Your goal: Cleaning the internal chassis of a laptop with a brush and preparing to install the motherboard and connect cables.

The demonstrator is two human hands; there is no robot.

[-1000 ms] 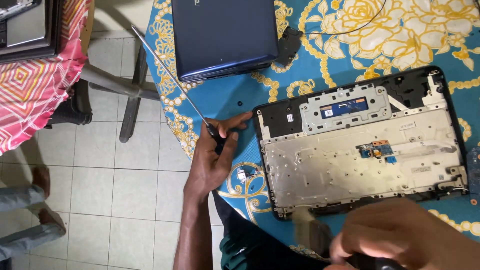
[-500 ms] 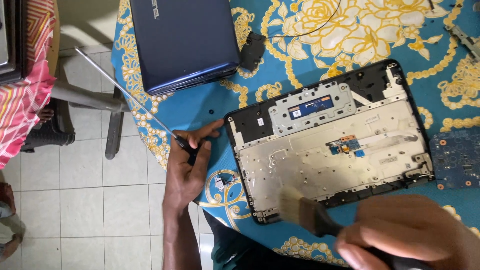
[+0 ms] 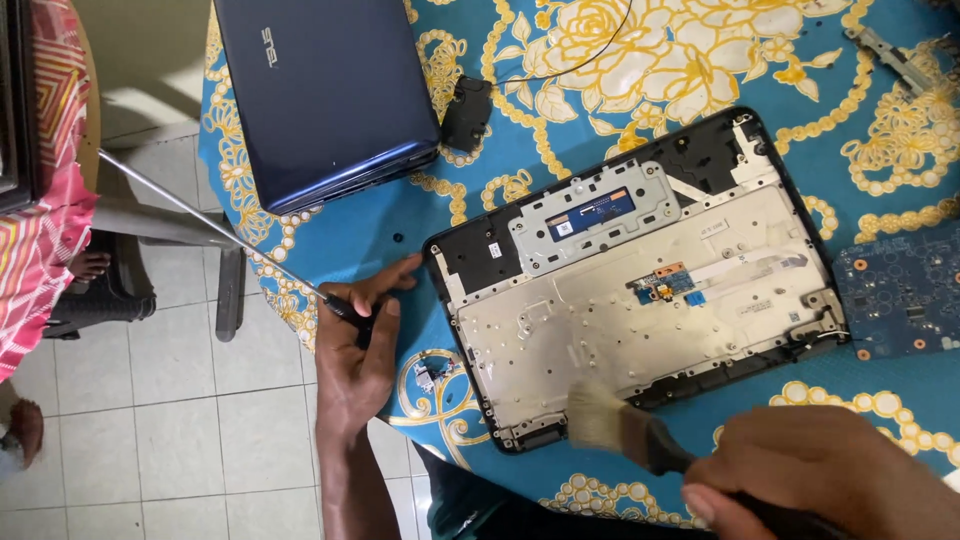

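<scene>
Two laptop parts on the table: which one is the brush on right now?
The opened laptop shell with the bare metal plate and touchpad back. The brush in the right hand touches its near edge; the closed blue laptop lies untouched at the far left.

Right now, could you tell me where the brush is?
In the head view, the brush is at bottom centre, gripped by the right hand, its bristles on the near edge of the opened laptop base.

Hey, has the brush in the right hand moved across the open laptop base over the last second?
Yes. The brush has travelled up from the table edge onto the near rim of the open laptop base; its bristles now overlap the metal plate, held by the right hand.
</scene>
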